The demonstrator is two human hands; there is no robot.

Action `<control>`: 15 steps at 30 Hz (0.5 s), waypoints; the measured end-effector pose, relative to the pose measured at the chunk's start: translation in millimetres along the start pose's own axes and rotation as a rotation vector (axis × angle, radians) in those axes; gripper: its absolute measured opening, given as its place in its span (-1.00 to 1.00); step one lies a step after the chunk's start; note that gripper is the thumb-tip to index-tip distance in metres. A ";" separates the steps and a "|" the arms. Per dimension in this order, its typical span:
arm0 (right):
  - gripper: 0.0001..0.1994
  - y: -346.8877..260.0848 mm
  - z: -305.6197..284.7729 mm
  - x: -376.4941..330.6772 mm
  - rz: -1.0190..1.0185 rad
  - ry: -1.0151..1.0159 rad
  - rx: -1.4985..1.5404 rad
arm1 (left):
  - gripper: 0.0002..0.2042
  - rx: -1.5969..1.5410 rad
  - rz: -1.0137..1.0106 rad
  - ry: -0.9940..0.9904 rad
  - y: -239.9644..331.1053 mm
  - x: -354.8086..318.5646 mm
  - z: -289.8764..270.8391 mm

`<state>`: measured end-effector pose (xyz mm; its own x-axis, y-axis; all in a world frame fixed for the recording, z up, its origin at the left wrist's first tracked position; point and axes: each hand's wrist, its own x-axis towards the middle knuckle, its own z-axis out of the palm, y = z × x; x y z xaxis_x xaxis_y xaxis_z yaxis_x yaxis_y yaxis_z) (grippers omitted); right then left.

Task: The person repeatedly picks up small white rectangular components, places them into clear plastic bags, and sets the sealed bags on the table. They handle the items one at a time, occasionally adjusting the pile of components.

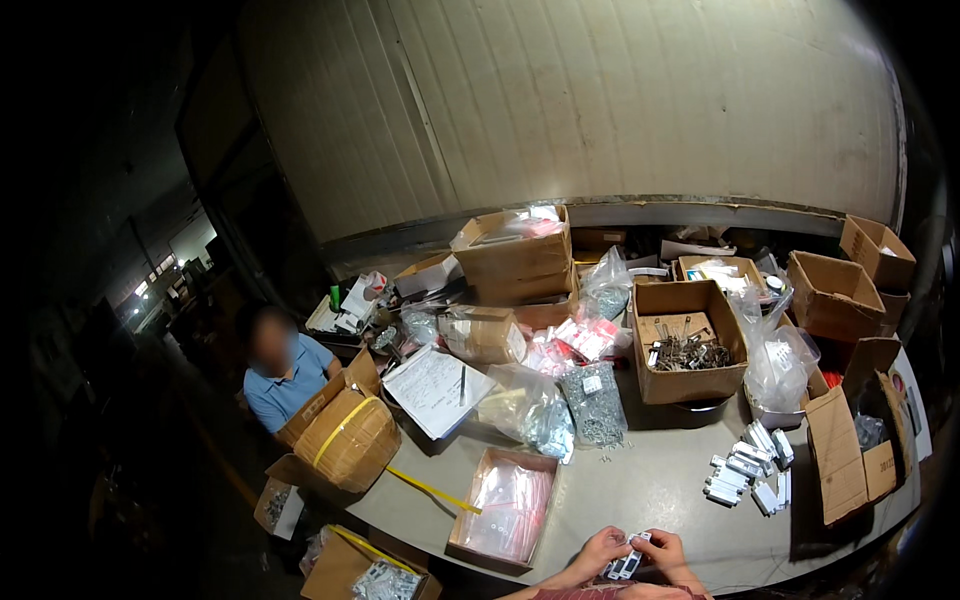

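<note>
At the table's near edge, my left hand [599,552] and my right hand [664,551] are close together. Between them they grip a small stack of white bar-shaped parts with dark strips [626,564]. Fingers of both hands are closed around its sides, and the thumbs meet near its upper end. Farther right lies a loose pile of similar white and grey bar-shaped parts [741,468]. Just left of my hands stands a shallow cardboard box [455,528] filled with clear plastic bags [508,505] that have reddish edges.
A large open box [690,386] holds many small metal pieces. Bags of screws [594,405], a paper pad with a pen [432,392] and a taped carton [345,440] crowd the far side. An open carton [838,460] stands right. At left is a person in a blue shirt [285,392].
</note>
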<state>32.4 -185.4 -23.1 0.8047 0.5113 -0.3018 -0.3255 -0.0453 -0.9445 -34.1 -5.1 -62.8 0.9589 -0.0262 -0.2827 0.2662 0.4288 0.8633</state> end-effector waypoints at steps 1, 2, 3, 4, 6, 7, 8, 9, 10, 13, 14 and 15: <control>-0.74 1.0 -0.4 0.3 -0.010 -0.003 -0.025 | -0.72 0.002 0.013 -0.005 1.2 -0.9 0.9; -0.74 3.2 -1.1 1.5 -0.019 -0.005 -0.050 | -0.72 0.000 0.017 -0.007 -0.6 0.0 -0.3; -0.74 5.6 -1.3 3.2 -0.029 -0.009 -0.075 | -0.72 -0.002 0.023 -0.008 -1.5 1.0 -2.2; -0.74 10.2 -2.0 5.1 -0.056 -0.001 -0.122 | -0.72 -0.004 0.028 -0.009 -2.9 1.6 -3.2; -0.74 19.4 -4.1 9.3 -0.110 0.015 -0.213 | -0.69 -0.010 0.042 0.007 -6.0 2.6 -1.2; -0.74 21.2 -6.2 11.2 -0.120 0.042 -0.224 | -0.67 -0.012 0.049 0.014 -6.6 2.9 -0.2; -0.74 22.2 -8.6 12.8 -0.129 0.069 -0.235 | -0.65 0.019 0.049 0.004 -6.6 3.2 -0.2; -0.75 23.6 -11.3 13.3 -0.137 0.098 -0.246 | -0.63 0.049 0.046 -0.009 -6.5 3.6 0.0; -0.75 26.9 -14.7 15.9 -0.151 0.111 -0.190 | -0.61 0.080 0.043 -0.022 -6.4 4.4 0.2; -0.77 33.9 -21.4 21.8 -0.152 0.136 -0.065 | -0.57 0.364 0.075 0.027 -9.3 9.0 2.6; -0.77 35.8 -22.9 17.1 -0.130 0.120 -0.082 | -0.57 0.363 0.080 0.021 -14.9 8.4 1.0; -0.77 25.0 -19.8 11.7 -0.115 0.101 -0.099 | -0.56 0.366 0.092 0.017 -14.5 7.1 0.5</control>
<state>43.5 -197.5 -52.9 0.8810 0.4296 -0.1982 -0.1823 -0.0784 -0.9801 -31.1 -12.0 -77.1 0.9794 0.0138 -0.2016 0.1999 0.0778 0.9767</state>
